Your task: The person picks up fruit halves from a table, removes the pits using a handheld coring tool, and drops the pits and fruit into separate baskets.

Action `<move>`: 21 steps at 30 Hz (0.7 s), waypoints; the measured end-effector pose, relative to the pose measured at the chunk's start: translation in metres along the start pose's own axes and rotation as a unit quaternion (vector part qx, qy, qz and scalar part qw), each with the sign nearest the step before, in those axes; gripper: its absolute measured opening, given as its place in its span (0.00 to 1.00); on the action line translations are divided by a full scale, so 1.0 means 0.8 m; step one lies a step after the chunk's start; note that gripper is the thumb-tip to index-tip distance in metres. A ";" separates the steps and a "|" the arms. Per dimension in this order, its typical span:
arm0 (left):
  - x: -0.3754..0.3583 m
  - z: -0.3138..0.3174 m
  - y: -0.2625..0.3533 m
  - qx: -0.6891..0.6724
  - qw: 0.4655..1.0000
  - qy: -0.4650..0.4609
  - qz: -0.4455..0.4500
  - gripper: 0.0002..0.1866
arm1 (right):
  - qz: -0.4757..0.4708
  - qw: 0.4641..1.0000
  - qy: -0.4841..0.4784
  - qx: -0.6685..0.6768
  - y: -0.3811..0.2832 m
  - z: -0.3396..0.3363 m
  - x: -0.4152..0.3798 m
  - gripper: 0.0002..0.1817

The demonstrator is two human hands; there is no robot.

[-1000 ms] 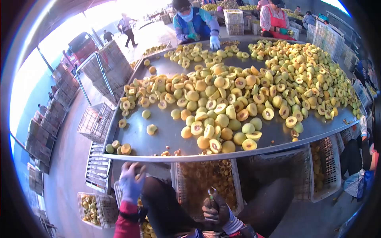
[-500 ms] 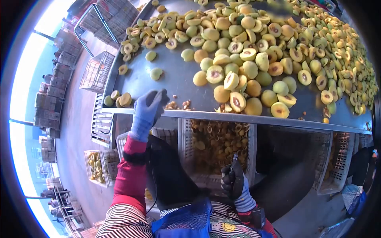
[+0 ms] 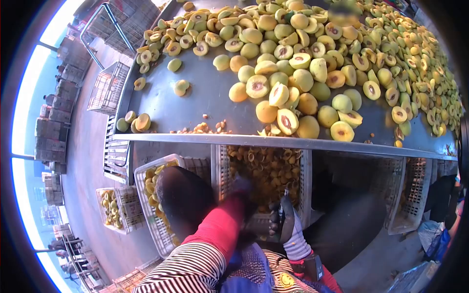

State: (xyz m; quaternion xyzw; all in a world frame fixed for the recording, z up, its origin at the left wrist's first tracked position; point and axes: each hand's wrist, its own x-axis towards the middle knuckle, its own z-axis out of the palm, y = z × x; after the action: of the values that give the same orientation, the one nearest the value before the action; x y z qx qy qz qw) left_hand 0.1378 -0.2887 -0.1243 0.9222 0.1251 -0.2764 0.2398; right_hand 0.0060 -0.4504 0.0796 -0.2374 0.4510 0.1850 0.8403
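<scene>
My left hand point(image 3: 242, 188), gloved and smeared by motion, is over the left side of a crate point(image 3: 306, 188) of fruit pieces below the table edge. Its fingers cannot be made out. My right hand point(image 3: 285, 222), in a grey glove with dark fingers, is closed round a small hand tool point(image 3: 286, 194) with a metallic tip pointing up. That hand is low, at the near end of the crate. Halved yellow-green stone fruit point(image 3: 287, 121), like peaches, lie on the metal table point(image 3: 161, 110), many cut side up with brown centres. Loose pits point(image 3: 202, 128) lie along its near edge.
A raised metal rim point(image 3: 244, 140) borders the table. Crates of fruit stand at left, one close point(image 3: 163, 210) and one farther out point(image 3: 111, 207). My knees flank the central crate. Another crate point(image 3: 413, 195) is at right, near another person's dark-clothed leg point(image 3: 439, 195).
My left hand has moved from the table's near edge down and right to over the crate. More small pits show where it was. My right hand stays low with the tool.
</scene>
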 end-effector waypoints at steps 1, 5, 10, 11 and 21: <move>-0.003 -0.014 0.007 0.009 0.995 -0.095 -0.017 0.33 | 0.002 1.000 -0.007 -0.004 -0.001 -0.002 0.001 0.27; -0.055 -0.045 0.058 0.090 0.986 -0.133 0.038 0.29 | 0.003 0.997 -0.052 0.050 0.012 -0.002 0.012 0.28; 0.017 0.164 -0.120 0.289 0.894 0.060 0.336 0.25 | -0.017 1.000 -0.006 0.001 0.024 -0.010 0.016 0.26; -0.023 0.126 -0.080 0.212 0.947 0.024 0.241 0.23 | 0.003 1.000 0.000 0.002 0.029 -0.020 0.021 0.25; -0.036 0.087 -0.028 0.204 0.966 -0.130 0.092 0.23 | -0.026 0.990 0.063 -0.121 0.011 0.010 0.038 0.20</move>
State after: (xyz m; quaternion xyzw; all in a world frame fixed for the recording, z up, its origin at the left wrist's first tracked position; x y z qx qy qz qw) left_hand 0.0749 -0.3083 -0.1671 0.9151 -0.0514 -0.3908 0.0851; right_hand 0.0221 -0.4357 0.0557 -0.3599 0.4711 0.2006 0.7799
